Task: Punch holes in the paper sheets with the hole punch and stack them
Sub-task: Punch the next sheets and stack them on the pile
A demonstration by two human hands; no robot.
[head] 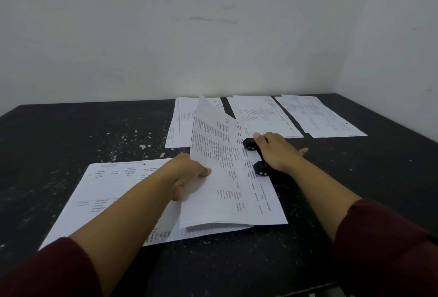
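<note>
A printed paper sheet point(237, 190) lies in the middle of the black table, its left part curled upward. My left hand point(189, 175) grips that raised left part. The sheet's right edge sits in a black hole punch point(254, 157). My right hand point(277, 152) rests palm down on top of the punch. A sheet with one visible hole point(106, 192) lies flat at the left, partly under my left forearm.
Three more printed sheets lie at the back of the table: one point(182, 121) behind the raised sheet, one point(263, 114) in the middle, one point(322, 114) at the right. The dark table point(71, 135) is speckled with white flecks. A white wall stands behind it.
</note>
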